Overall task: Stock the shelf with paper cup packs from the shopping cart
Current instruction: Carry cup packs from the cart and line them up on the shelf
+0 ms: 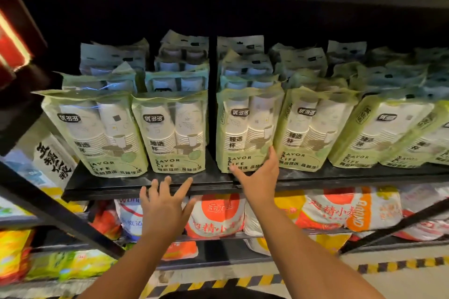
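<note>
Paper cup pack [245, 128] stands upright near the shelf [109, 188] edge, right hand [258, 178] touching its base with fingers spread (left hand [165, 204] spread too, holding nothing); a clumsy nudge could topple it forward.

Person as seen from the head camera. The left hand [165, 209] and the right hand [260, 182] are bare. The left forearm [136, 257] and the right forearm [303, 250] are likewise bare down to the lower edge of the view. Between them at that edge lies a dark patch [218, 295], possibly clothing; too little of it shows to tell.
</note>
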### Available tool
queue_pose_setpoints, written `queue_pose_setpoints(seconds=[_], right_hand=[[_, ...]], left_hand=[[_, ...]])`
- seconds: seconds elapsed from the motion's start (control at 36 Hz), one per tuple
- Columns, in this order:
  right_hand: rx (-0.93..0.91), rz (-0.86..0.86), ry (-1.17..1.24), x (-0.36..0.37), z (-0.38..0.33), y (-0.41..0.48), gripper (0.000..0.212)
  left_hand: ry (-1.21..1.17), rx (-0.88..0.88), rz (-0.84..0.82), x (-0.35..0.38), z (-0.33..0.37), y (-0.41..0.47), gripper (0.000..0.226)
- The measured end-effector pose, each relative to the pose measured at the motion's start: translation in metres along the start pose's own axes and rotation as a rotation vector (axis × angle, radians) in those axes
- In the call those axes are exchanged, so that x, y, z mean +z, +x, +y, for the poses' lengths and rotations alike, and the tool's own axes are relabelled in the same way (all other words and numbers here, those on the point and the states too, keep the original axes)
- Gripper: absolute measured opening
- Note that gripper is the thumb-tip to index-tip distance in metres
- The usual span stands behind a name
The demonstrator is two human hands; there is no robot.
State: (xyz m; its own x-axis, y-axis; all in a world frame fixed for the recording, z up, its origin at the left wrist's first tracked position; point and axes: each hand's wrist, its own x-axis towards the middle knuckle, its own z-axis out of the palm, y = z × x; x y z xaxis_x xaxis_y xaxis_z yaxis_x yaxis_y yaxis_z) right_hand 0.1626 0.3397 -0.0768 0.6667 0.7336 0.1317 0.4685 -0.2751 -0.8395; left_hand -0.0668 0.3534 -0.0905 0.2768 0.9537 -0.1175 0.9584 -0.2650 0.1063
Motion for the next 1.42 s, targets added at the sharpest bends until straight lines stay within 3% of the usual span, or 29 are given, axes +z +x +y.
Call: queue_pose_setpoints(seconds=[0.17,0.31,0.44,0.56,0.69,0.78,0.86,0.97,1.42], right_hand=[[0.019,0.072,-0.037,0.005,0.005,0.002,0.115],[-0.011,0.076,-0.014,-0.001,0.014,-0.002,0.103],[0.045,0.188,0.011,-0.044,0.04,0.0,0.08],[0.128,0.287,-0.027,-0.084,0.059,0.024,0.083],[0.159,0.122,0.022,-0.115,0.076,0.063,0.114],[0.114,0.032,0.064,-0.128,0.079,0.08,0.117],[0.066,-0.025,0.114,-0.137,0.08,0.089,0.109],[0.001,-0.062,0.095,-0.145,0.081,0.094,0.077],[0.025,-0.143,0.089,-0.153,0.096,0.104,0.066]], left_hand=[[0.019,0.007,-0.049,0.002,0.002,0.002,0.077],[0.073,0.013,-0.062,-0.002,0.012,0.0,0.065],[0.088,0.069,-0.076,0.002,0.033,0.003,0.065],[0.083,0.132,-0.048,0.004,0.06,0.006,0.065],[0.094,0.188,-0.014,0.003,0.094,0.003,0.065],[0.093,0.166,0.008,0.006,0.101,0.003,0.065],[0.092,0.136,0.002,0.008,0.101,0.004,0.072],[0.125,0.08,0.003,0.006,0.108,0.005,0.067],[0.137,0.211,0.037,0.006,0.145,0.009,0.062]])
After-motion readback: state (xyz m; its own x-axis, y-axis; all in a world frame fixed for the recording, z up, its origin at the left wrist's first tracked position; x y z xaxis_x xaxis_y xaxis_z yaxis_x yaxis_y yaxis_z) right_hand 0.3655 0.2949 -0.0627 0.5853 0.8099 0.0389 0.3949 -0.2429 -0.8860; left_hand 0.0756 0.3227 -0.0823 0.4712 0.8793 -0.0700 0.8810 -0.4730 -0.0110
